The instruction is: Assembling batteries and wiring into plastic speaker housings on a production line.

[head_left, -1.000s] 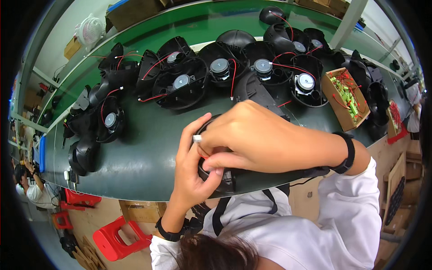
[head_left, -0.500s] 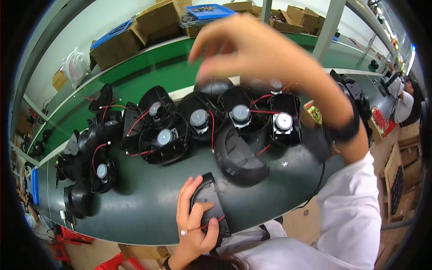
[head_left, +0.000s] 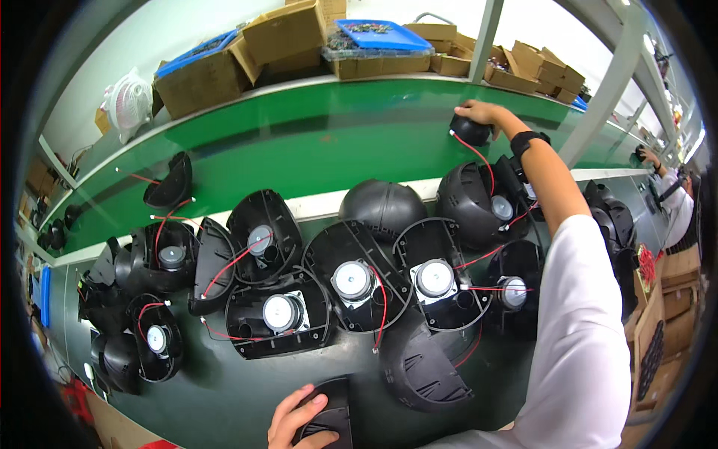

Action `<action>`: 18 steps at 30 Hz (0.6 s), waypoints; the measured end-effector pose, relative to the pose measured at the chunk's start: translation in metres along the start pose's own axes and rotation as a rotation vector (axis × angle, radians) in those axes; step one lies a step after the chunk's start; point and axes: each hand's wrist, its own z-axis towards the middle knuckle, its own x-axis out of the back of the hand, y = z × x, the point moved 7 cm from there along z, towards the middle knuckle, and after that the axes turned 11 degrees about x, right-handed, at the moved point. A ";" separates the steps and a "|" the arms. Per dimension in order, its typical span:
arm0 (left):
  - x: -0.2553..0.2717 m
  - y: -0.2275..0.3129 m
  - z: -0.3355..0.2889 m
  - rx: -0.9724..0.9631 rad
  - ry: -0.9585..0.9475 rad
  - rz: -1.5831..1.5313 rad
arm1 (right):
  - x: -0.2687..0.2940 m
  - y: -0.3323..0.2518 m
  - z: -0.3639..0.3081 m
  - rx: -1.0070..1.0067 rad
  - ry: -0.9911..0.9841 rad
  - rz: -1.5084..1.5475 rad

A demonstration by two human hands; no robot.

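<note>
Near the bottom edge, my left hand point(head_left: 293, 420) has its fingers wrapped over a black plastic shell point(head_left: 334, 408), partly cut off by the picture's edge. Far off on the right, my outstretched right hand point(head_left: 480, 114) grips a smaller-looking black shell point(head_left: 470, 133) on the green conveyor belt, and a red wire with a white plug hangs from it. Between the two hands stand several black speaker housings point(head_left: 355, 280) with round silver speakers and red wires. An empty curved black cover point(head_left: 426, 367) lies to the right of my left hand.
A white rail point(head_left: 318, 206) divides the dark worktable point(head_left: 232, 396) from the green belt point(head_left: 299, 127). Cardboard boxes point(head_left: 202, 82), a blue tray point(head_left: 385, 35) and a white fan point(head_left: 126, 105) line the far shelf. A grey post point(head_left: 606, 90) rises at right; another person's arm point(head_left: 649, 156) shows beyond.
My right hand has swung from above the housings out to the far belt and now grips a shell there. The view has shifted, placing my left hand and its shell lower in the picture.
</note>
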 end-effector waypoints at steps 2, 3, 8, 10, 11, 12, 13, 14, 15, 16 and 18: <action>-0.001 -0.002 0.004 -0.011 0.010 -0.028 | 0.016 0.013 0.008 0.093 0.020 -0.024; -0.001 -0.002 0.005 -0.025 0.022 -0.040 | 0.020 0.009 0.007 0.164 0.034 -0.034; 0.001 0.004 0.009 -0.039 0.055 -0.045 | 0.059 -0.071 -0.068 0.483 0.070 0.195; 0.002 0.007 0.005 -0.040 0.068 -0.041 | 0.056 -0.130 -0.148 0.786 -0.049 0.041; 0.000 0.009 0.005 -0.041 0.082 -0.022 | 0.051 -0.148 -0.182 0.894 -0.143 -0.040; 0.000 0.010 0.001 -0.031 0.110 -0.003 | 0.035 -0.167 -0.207 0.998 -0.290 -0.160; -0.005 0.007 0.002 -0.033 0.118 -0.007 | 0.025 -0.180 -0.242 1.094 -0.446 -0.250; -0.003 0.008 -0.002 -0.038 0.163 0.004 | 0.009 -0.186 -0.268 1.040 -0.483 -0.360; 0.001 0.008 -0.007 -0.034 0.203 0.018 | -0.010 -0.201 -0.291 0.950 -0.602 -0.375; 0.006 0.006 -0.014 -0.027 0.231 0.003 | -0.026 -0.212 -0.308 0.940 -0.647 -0.463; 0.020 0.005 -0.026 -0.009 0.280 0.002 | -0.036 -0.234 -0.330 0.933 -0.495 -0.694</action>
